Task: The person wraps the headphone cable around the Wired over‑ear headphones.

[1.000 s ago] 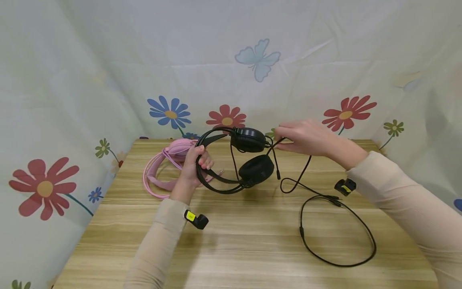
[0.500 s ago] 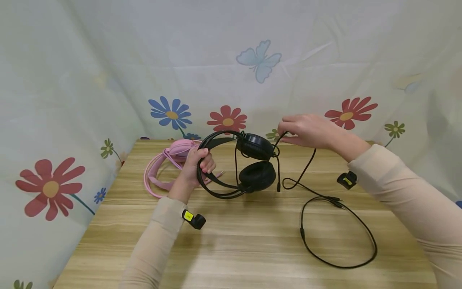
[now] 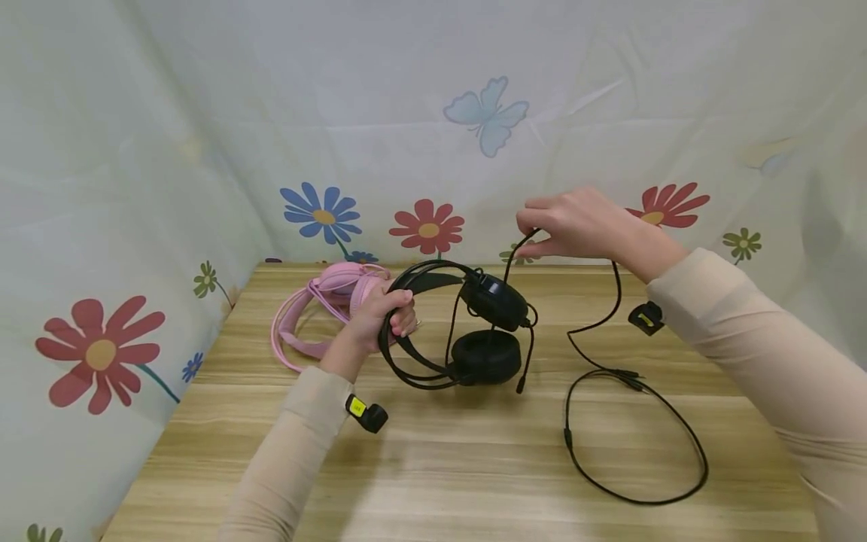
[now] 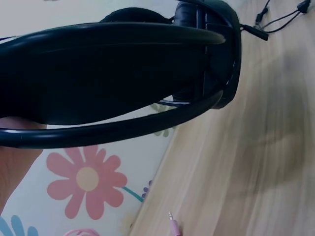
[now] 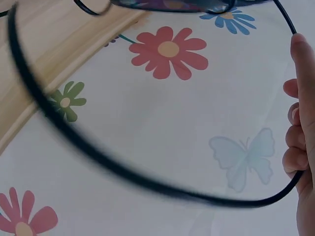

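Note:
My left hand (image 3: 384, 315) grips the headband of a black headset (image 3: 497, 301), holding it above the table with its ear cups to the right. A thin microphone boom (image 3: 530, 357) hangs from the upper cup. Higher and to the right, my right hand (image 3: 572, 223) pinches the headset's black cable (image 3: 510, 260). From that hand the cable drops to the table and lies there in a loop (image 3: 704, 452). In the left wrist view the headband (image 4: 108, 73) fills the upper left. The cable (image 5: 123, 174) curves through the right wrist view to my curled fingers (image 5: 297, 140).
A pink headset (image 3: 298, 324) lies on the wooden table (image 3: 474, 467), behind my left hand and partly hidden by it. Its plug (image 4: 173, 223) shows in the left wrist view. A flower-printed curtain (image 3: 379, 113) stands at the back and sides.
My right hand has risen, drawing the cable up and straightening its small loop on the table. The black headset has come lower and slightly right in my left hand.

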Tool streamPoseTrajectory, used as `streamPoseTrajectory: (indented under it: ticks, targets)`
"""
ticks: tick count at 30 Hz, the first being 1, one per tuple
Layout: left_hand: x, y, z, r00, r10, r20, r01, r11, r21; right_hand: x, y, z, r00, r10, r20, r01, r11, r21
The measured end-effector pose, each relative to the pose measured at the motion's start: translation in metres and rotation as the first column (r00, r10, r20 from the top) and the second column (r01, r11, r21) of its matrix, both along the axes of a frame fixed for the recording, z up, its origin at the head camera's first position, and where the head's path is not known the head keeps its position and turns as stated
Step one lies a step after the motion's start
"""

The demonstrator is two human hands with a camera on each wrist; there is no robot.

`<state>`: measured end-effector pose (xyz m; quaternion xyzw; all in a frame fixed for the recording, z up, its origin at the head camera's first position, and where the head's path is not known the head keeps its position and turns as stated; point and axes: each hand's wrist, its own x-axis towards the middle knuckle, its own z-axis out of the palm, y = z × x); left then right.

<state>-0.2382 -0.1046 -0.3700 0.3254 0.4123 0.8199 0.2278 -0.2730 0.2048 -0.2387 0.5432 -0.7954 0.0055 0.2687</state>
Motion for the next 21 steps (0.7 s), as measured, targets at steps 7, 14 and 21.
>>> streamPoseTrajectory:
  ticks: [7, 14, 21]
  targets:
    - [0.002, 0.007, 0.002, 0.997, -0.051, -0.055, 0.051, 0.999, 0.002, -0.008, -0.004, -0.001, 0.999, 0.0, -0.047, 0.0, 1.0, 0.006]
    - [0.006, 0.01, 0.006, 0.992, -0.107, -0.072, 0.108, 0.994, 0.016, -0.016, -0.007, -0.013, 0.998, 0.005, -0.065, -0.007, 0.999, -0.034]
    - [0.01, 0.011, 0.005, 0.982, -0.168, -0.081, 0.175, 0.981, 0.081, -0.019, -0.008, -0.023, 1.0, -0.017, 0.018, 0.018, 1.0, -0.021]
